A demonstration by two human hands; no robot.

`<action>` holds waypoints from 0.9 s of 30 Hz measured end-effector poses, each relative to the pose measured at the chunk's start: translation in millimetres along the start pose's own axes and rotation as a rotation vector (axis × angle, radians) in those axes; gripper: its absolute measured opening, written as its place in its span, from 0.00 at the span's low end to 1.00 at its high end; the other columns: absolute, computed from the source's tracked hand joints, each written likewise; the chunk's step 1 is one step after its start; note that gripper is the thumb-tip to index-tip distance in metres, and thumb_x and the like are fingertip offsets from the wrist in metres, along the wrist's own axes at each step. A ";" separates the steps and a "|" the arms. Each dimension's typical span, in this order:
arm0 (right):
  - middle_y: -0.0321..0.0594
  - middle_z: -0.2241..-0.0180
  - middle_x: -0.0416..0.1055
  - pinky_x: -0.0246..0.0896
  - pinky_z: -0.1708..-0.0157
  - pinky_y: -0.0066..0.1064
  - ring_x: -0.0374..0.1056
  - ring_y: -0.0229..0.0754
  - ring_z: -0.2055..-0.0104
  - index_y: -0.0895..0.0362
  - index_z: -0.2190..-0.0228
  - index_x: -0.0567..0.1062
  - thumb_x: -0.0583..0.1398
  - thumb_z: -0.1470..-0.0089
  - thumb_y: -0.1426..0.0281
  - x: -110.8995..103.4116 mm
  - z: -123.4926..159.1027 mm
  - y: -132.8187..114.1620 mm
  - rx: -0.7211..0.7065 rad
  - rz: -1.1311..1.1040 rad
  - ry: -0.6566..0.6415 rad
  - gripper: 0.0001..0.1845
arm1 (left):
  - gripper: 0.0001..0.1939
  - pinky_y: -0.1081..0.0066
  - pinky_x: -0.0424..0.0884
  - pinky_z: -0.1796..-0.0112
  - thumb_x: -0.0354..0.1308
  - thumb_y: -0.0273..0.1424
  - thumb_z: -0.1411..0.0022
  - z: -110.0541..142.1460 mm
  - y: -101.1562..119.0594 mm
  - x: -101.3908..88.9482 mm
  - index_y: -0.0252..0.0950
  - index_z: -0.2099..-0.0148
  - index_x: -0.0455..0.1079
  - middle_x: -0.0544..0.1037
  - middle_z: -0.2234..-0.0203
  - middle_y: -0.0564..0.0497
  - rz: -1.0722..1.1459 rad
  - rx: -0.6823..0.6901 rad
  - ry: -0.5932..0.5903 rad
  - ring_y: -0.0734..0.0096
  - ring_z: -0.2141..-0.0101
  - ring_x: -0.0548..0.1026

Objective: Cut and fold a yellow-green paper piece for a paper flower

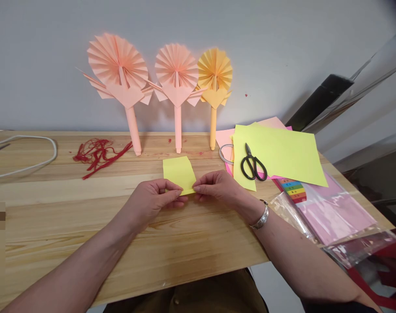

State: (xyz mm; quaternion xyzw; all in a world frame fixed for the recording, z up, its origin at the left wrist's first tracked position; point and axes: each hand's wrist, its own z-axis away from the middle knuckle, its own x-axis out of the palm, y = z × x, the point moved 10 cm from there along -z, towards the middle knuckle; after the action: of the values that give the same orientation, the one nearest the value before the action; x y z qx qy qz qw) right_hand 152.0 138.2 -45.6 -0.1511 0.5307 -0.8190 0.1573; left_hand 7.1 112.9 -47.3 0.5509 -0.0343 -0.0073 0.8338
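Between my two hands is a small piece of yellow-green paper (178, 169), its near edge folded into a narrow strip. My left hand (157, 194) pinches the left end of that edge between thumb and fingers. At the right end, my right hand (216, 187) grips the same edge the same way; a silver bracelet (261, 217) circles that wrist. Behind the paper, two pink paper fans (176, 65) and one orange paper fan (215, 67) stand upright against the wall, each on a rolled paper handle.
Black-handled scissors (253, 167) lie on yellow-green sheets (283, 150) to the right, over pink ones. Nearer me is a clear plastic packet of pink paper (341, 213). Red threads (100, 154) and a white cable (51, 143) lie on the wooden table (70, 226) at left.
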 end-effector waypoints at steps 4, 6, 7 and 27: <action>0.36 0.80 0.74 0.66 0.73 0.24 0.69 0.32 0.78 0.61 0.75 0.75 0.64 0.55 0.74 -0.2 -1.3 1.3 -0.005 0.003 -0.001 0.03 | 0.07 0.69 0.75 0.63 0.67 0.32 0.55 0.2 0.5 0.9 0.34 0.72 0.74 0.81 0.77 0.51 -0.004 0.000 -0.002 0.65 0.70 0.80; 0.36 0.80 0.74 0.66 0.73 0.24 0.69 0.32 0.78 0.61 0.76 0.74 0.64 0.55 0.74 0.0 -1.0 0.9 -0.006 0.005 -0.001 0.03 | 0.08 0.68 0.74 0.63 0.67 0.32 0.55 0.5 0.6 0.8 0.34 0.72 0.74 0.81 0.77 0.51 -0.012 -0.003 -0.002 0.65 0.70 0.80; 0.36 0.80 0.74 0.67 0.73 0.24 0.70 0.32 0.78 0.61 0.76 0.74 0.64 0.55 0.75 0.1 -0.7 0.6 -0.005 0.003 0.000 0.03 | 0.08 0.68 0.74 0.63 0.67 0.32 0.54 0.6 0.5 0.5 0.34 0.72 0.74 0.81 0.77 0.51 -0.018 -0.005 -0.001 0.65 0.70 0.80; 0.38 0.79 0.74 0.66 0.75 0.23 0.69 0.32 0.78 0.61 0.75 0.75 0.63 0.54 0.73 -0.7 -0.2 3.9 0.007 0.063 -0.002 0.03 | 0.07 0.70 0.73 0.64 0.66 0.33 0.53 3.0 3.6 0.8 0.36 0.71 0.73 0.82 0.76 0.49 -0.091 -0.001 0.007 0.65 0.71 0.80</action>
State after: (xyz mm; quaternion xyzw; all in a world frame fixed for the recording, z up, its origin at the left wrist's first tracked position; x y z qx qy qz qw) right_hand 152.9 137.2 -49.4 -0.1345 0.5323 -0.8153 0.1841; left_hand 7.6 111.5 -42.8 0.5514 -0.0063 -0.0436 0.8331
